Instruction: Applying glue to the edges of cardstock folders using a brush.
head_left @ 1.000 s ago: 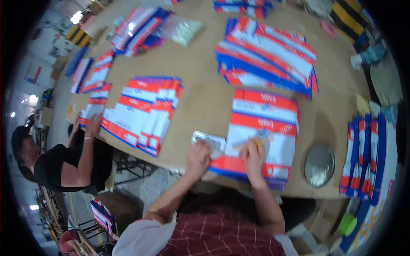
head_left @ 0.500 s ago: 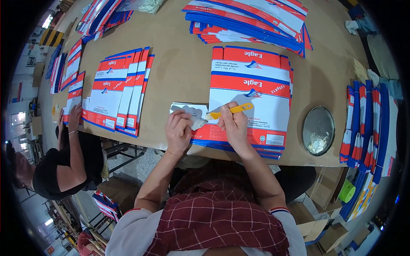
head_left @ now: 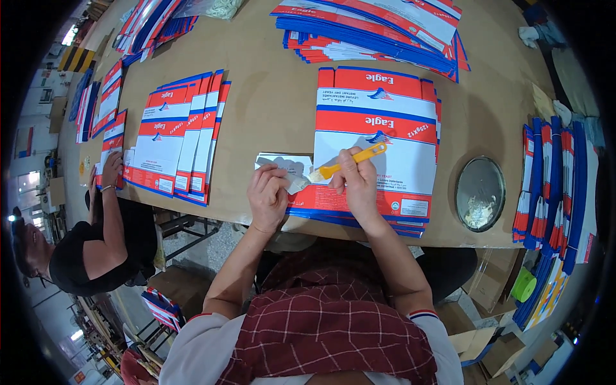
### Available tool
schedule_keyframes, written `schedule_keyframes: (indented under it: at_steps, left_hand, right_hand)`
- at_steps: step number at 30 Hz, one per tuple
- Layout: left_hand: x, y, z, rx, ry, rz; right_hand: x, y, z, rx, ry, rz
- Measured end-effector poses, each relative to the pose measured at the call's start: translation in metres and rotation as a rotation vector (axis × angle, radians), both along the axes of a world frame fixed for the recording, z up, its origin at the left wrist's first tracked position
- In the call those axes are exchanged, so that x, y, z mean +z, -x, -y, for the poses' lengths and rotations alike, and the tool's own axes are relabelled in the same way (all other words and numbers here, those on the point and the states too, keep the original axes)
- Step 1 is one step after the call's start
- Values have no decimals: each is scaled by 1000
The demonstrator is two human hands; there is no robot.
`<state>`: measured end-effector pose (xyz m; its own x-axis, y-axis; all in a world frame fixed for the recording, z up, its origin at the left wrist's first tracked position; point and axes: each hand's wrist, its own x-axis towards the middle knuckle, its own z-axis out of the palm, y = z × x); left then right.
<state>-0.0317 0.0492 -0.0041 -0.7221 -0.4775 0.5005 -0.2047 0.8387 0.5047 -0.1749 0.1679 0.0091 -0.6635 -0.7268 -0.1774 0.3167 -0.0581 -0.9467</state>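
A paintbrush with a yellow handle (head_left: 362,155) is gripped in my right hand (head_left: 359,187), fingers closed round it. Its pale bristles rest on or just over a small greyish-white paper slip (head_left: 296,184). My left hand (head_left: 267,196) pinches the left side of that slip, fingers curled. Behind the slip lie white printed paper pieces (head_left: 300,161), partly hidden by the hand. Right beside them is a pile of flat red, white and blue cartons (head_left: 385,168), partly under my right hand. A dark oval dish (head_left: 480,172) with whitish paste stands farther right.
More flat cartons lie in a fanned pile at left (head_left: 157,151) and a high stack at the back (head_left: 366,35). Carton bundles (head_left: 545,179) stand at the right edge. A co-worker in black (head_left: 96,253) sits at left, one hand on cartons. A plastic bag (head_left: 221,8) lies at the back.
My right hand has tilted the brush, its handle end rising up and to the right. My left hand and the slip stay nearly in place. The co-worker's hand has shifted slightly.
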Motion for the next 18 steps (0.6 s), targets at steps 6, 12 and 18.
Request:
schedule_keyframes:
  at_steps: [6, 12, 18]
  left_hand:
    - [0, 2, -2, 6, -2, -8]
    - [1, 0, -2, 13, -2, -2]
    - [-1, 0, -1, 14, 10, 0]
  right_hand:
    - [-1, -1, 1, -29, 13, -52]
    - [2, -5, 3, 36, -58, -167]
    - [-4, -1, 0, 11, 9, -76]
